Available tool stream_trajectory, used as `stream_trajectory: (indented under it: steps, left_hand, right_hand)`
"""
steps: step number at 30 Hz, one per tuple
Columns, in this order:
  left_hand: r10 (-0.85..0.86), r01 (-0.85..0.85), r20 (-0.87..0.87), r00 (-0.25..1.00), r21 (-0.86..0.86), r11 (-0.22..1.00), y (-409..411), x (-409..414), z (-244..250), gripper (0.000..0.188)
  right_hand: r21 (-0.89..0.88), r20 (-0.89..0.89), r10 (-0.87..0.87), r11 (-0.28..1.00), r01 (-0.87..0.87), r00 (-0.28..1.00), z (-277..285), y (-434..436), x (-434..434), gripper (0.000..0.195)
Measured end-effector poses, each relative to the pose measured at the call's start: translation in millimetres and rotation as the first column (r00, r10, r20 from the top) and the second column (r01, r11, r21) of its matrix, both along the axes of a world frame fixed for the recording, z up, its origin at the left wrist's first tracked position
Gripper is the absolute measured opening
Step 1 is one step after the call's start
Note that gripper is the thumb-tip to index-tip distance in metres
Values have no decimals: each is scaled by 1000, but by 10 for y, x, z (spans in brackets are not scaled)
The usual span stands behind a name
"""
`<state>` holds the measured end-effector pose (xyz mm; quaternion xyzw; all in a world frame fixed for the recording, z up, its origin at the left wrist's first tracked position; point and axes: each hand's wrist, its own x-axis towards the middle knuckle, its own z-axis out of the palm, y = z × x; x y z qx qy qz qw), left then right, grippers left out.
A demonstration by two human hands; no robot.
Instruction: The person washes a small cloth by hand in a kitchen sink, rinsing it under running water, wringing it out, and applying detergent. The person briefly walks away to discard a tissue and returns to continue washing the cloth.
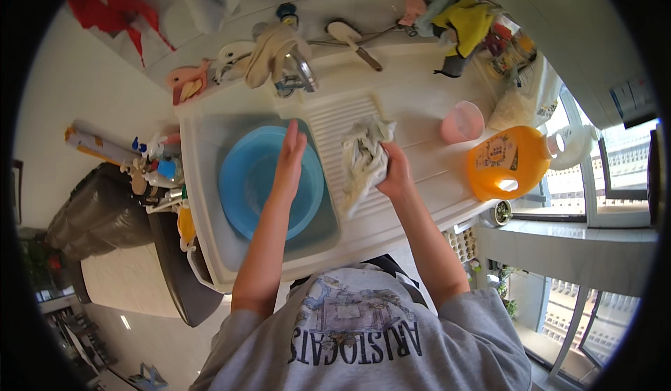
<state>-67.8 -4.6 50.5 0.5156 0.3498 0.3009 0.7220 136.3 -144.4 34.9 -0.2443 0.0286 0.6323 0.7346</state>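
Observation:
My right hand [396, 171] grips a crumpled, pale cloth [365, 152] over the ribbed washboard part [333, 129] of a white laundry sink. My left hand [291, 152] is held edge-on above the right side of a blue plastic basin [228, 181], with its fingers extended; nothing shows in it. The basin stands in the sink bowl [330, 228] and seems to hold some water. Behind the basin is a metal faucet [301, 76] with a beige cloth [270, 50] draped over it.
A pink cup [462, 122] and a large orange detergent jug [503, 163] stand at the right. A brush with a brown handle [368, 58] lies at the back. Gloves and cloths, one yellow [466, 21], hang at the back right. A pink soap dish [190, 83] sits at the back left corner.

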Motion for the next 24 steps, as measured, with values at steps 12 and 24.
stream_trajectory:
  steps: [12,24]
  left_hand:
    - [-69,51,58,996,272,961,958,956,-588,76]
    - [-8,13,-29,1000,206,979,-125,581,-327,81]
  right_hand:
    - [-239,-20,105,965,-106,994,-195,1073,94,35]
    - [-267,102,92,962,-62,990,-151,1394,-41,34]
